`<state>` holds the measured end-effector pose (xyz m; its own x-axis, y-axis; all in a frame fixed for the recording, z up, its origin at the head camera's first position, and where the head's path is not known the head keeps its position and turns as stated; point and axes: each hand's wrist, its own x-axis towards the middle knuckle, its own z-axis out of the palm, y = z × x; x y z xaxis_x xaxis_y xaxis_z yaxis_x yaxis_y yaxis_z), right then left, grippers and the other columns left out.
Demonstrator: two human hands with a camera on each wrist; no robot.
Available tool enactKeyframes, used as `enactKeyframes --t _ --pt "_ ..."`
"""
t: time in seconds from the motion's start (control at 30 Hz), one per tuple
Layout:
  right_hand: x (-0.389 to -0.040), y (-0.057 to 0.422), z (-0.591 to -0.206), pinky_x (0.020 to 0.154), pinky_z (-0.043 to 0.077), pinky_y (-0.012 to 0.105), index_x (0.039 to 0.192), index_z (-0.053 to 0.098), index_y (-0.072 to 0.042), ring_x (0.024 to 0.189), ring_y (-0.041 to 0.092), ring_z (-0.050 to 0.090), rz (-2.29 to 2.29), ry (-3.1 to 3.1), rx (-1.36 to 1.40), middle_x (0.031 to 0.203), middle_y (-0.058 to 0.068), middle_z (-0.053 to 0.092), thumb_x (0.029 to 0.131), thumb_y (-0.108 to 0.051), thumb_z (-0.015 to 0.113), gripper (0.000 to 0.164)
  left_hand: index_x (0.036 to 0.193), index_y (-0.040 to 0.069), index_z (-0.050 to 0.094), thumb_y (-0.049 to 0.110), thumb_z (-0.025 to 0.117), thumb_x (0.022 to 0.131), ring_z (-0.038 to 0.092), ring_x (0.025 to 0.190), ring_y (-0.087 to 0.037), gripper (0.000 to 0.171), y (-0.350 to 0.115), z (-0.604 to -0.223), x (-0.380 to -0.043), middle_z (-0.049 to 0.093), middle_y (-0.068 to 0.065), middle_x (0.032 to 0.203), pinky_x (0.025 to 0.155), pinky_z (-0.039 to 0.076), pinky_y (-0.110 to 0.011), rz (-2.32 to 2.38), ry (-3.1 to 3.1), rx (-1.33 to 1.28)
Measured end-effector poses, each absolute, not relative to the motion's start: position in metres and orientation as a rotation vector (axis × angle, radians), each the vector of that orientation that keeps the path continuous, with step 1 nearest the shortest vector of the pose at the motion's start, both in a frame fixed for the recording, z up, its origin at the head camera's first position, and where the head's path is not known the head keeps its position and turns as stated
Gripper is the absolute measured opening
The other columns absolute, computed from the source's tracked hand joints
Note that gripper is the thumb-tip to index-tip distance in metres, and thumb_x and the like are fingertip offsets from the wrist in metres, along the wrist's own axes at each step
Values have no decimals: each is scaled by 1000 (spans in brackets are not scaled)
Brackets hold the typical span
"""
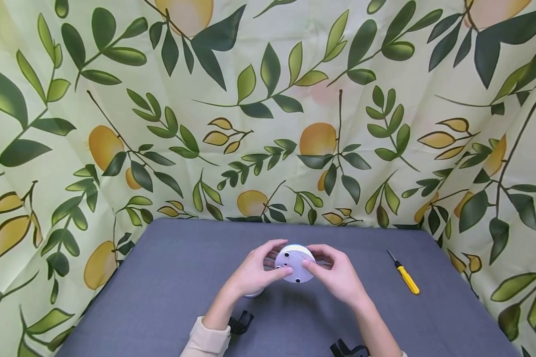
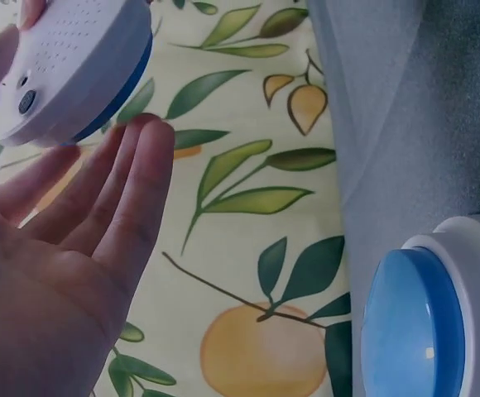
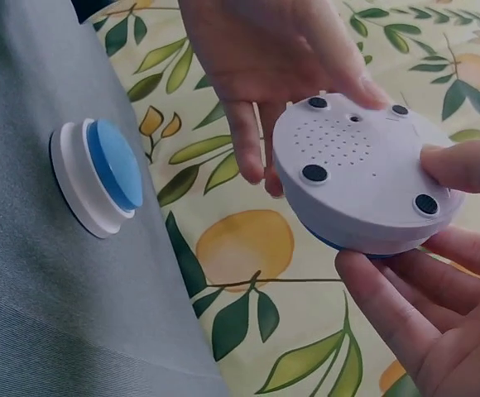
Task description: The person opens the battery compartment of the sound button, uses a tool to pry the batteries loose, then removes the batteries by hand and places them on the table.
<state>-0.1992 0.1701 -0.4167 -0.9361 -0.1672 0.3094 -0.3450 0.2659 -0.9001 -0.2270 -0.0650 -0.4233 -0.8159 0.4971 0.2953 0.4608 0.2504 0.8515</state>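
A round white push button (image 1: 290, 272) with a blue top is held up above the table between both hands, its underside turned toward me. That underside shows a patch of small holes, several dark round pads and a small screw hole, clearest in the right wrist view. My left hand (image 1: 252, 270) holds its left edge, thumb on the underside, fingers partly hidden behind. On the other edge my right hand (image 1: 341, 275) grips it, thumb on the underside and fingers beneath the blue side. A second blue-topped push button (image 3: 99, 178) sits on the table, mostly hidden behind the left hand in the head view.
A screwdriver (image 1: 407, 278) with a yellow and black handle lies on the right part of the grey table (image 1: 169, 267). Behind and at both sides hangs a cloth (image 1: 277, 139) printed with leaves and fruit. Black wrist mounts (image 1: 242, 322) show near both forearms.
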Motion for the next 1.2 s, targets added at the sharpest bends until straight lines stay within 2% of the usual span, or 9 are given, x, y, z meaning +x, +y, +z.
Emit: enactKeyframes --t 0.17,0.4,0.63,0.9,1.2 --pt "-203 171 -421 81 56 29 119 70 -4 95 20 69 1754 -2404 434 105 8 72 91 -17 77 33 154 24 39 32 82 86 63 111 -16 81 -64 -423 -225 54 0 135 98 51 -37 1642 2447 949" --pt "-205 170 -425 77 58 29 121 66 3 87 20 70 1898 -2344 417 104 15 69 92 -13 75 34 158 34 29 29 87 81 59 122 -21 96 -64 -422 -222 46 -1 145 104 47 -39 1642 2399 1016" --pt "-204 169 -423 73 59 33 123 64 5 85 18 70 1978 -2329 407 105 17 69 94 -14 73 36 159 34 26 32 89 78 53 122 -14 103 -63 -424 -221 44 4 146 104 45 -36 1573 2445 1070" --pt "-203 168 -422 70 59 32 121 63 9 79 19 70 2059 -2338 385 99 17 72 96 -15 70 35 157 42 26 35 93 71 46 130 -12 110 -62 -427 -221 41 9 150 108 39 -45 1516 2477 1015" --pt "-204 167 -421 69 59 32 121 60 14 76 18 69 2140 -2396 395 93 13 71 100 -19 65 40 153 34 31 33 94 71 52 119 -14 104 -56 -428 -219 51 6 139 101 42 -39 1573 2427 1006"
